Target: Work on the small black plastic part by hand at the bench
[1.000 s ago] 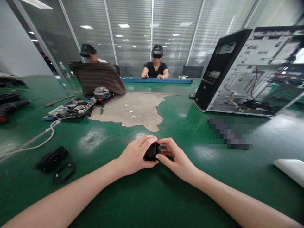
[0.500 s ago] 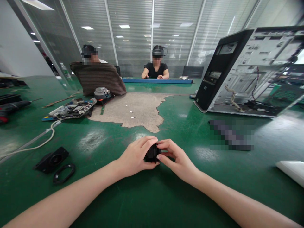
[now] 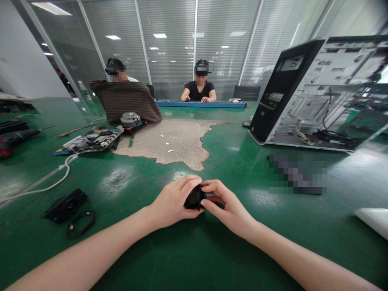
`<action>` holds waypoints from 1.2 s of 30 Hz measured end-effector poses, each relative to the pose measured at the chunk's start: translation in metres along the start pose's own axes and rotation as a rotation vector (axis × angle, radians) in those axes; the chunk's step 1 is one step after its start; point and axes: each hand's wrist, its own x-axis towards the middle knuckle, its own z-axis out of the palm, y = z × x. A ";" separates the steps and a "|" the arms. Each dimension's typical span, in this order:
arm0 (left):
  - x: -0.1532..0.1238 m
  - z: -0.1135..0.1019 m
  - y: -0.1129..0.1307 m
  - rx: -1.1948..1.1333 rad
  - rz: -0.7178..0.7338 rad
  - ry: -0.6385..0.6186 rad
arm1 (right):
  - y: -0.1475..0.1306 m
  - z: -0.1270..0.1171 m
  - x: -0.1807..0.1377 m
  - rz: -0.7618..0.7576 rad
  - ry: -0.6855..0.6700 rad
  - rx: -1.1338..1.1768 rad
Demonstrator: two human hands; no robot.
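One small, chunky, black plastic-looking part here, between both hands over the near middle of a glossy green tabletop. Left hand wraps it, fingers over the top, thumb below; right hand has its fingertips narrowed on the other end. Its thin flange stands upright, facing the right hand. Fingers cover too much to tell its long axis. Off left: one flat black housing with a round opening, one thin black ring just beside. Far right, a white object is cut off.
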 end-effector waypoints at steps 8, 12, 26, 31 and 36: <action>0.000 -0.001 0.000 -0.008 -0.012 -0.006 | -0.004 0.000 0.000 0.054 -0.044 0.017; -0.001 0.000 0.000 -0.011 -0.014 -0.009 | -0.002 -0.001 -0.001 -0.001 -0.034 0.002; 0.000 -0.002 0.001 -0.018 -0.008 -0.004 | -0.003 0.000 -0.001 -0.018 -0.009 -0.003; 0.001 -0.001 0.001 -0.007 -0.001 -0.003 | -0.003 0.000 -0.003 -0.062 0.004 -0.049; 0.001 -0.002 0.002 0.010 -0.007 -0.006 | -0.004 -0.003 0.000 0.014 0.136 0.016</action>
